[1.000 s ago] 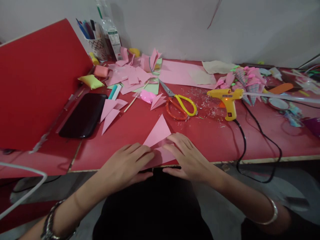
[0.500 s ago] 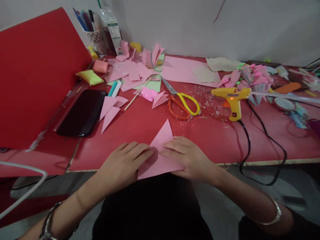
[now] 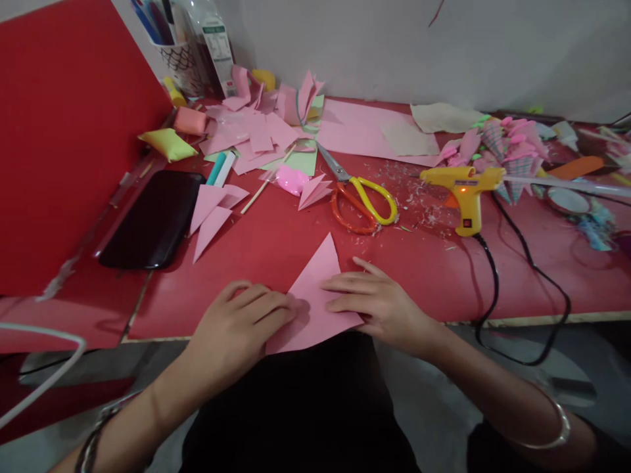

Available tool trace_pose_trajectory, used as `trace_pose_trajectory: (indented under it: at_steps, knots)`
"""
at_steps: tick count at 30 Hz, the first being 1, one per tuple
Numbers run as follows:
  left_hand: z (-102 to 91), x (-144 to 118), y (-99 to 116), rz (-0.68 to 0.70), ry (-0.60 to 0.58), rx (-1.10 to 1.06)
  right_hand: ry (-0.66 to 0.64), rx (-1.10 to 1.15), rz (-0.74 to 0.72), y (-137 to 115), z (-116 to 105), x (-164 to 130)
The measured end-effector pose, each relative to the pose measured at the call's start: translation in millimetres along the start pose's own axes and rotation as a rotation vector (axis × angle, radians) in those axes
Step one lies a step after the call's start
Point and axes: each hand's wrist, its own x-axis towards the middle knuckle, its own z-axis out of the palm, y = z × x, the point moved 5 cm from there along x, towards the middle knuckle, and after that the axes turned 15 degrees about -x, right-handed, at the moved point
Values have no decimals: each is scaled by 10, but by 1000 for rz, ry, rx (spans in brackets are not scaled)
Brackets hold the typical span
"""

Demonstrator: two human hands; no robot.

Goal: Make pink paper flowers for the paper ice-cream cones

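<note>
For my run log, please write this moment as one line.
left hand: pressing pink paper triangle | right hand: flat on it | paper: on red table edge | scissors, glue gun: untouched behind

Red table [image 3: 493, 282] spans scene, pale wooden edge along near side. Plain grey-white wall [image 3: 394, 46] behind, at far edge of table. Large red board [image 3: 64, 144] leans at far left, tilted up from table. Grey floor [image 3: 444, 420] below near edge, right. White cable [image 3: 44, 387] loops at near left. Light soft, even; faint shadows on wall.
</note>
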Motion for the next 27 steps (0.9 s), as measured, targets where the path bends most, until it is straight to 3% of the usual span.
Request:
trace_pose_trajectory:
  at_steps: [8,12,23,25,27]
  knots:
    - [19,43,-84,-89,149,-110,87,93,192,62,6,84]
    - [24,29,-103,-159,200,-40,104,68,256,93,10,112]
    - [46,0,-214,-330,128,58,155,-77,259,25,18,121]
    - [20,-20,-223,-301,152,34,153,-87,255,19,19,121]
    - [11,-26,-200,-212,98,63,143,-92,251,17,21,122]
